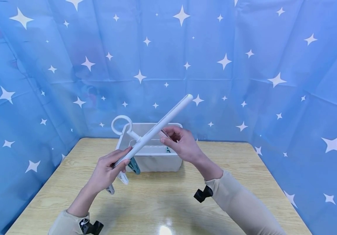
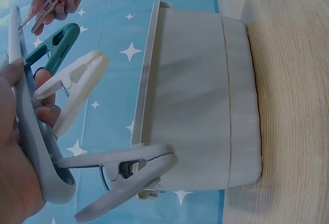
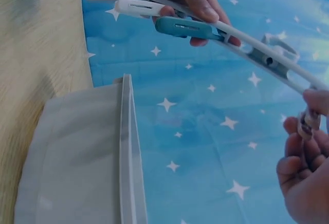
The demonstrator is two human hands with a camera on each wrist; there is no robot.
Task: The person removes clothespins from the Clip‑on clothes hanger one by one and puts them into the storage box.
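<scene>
A white bar-shaped clip hanger (image 1: 163, 122) with a ring hook (image 1: 131, 122) is held up at a slant over the table. My left hand (image 1: 103, 171) grips its lower end, thumb on the bar. From that half hang a teal clip (image 2: 60, 43), a white clip (image 2: 85, 85) and a grey clip (image 2: 128, 170). Beside the upper half of the bar, my right hand (image 1: 186, 147) pinches a pale clip (image 2: 45, 14) between thumb and fingers. One end of this clip is right at the bar in the right wrist view.
Behind the hanger a white plastic bin (image 1: 156, 163) stands near the table's far edge. A small green-and-white piece (image 1: 168, 149) shows inside it. The wooden table (image 1: 230, 195) is bordered by a blue star-patterned curtain (image 1: 168, 62).
</scene>
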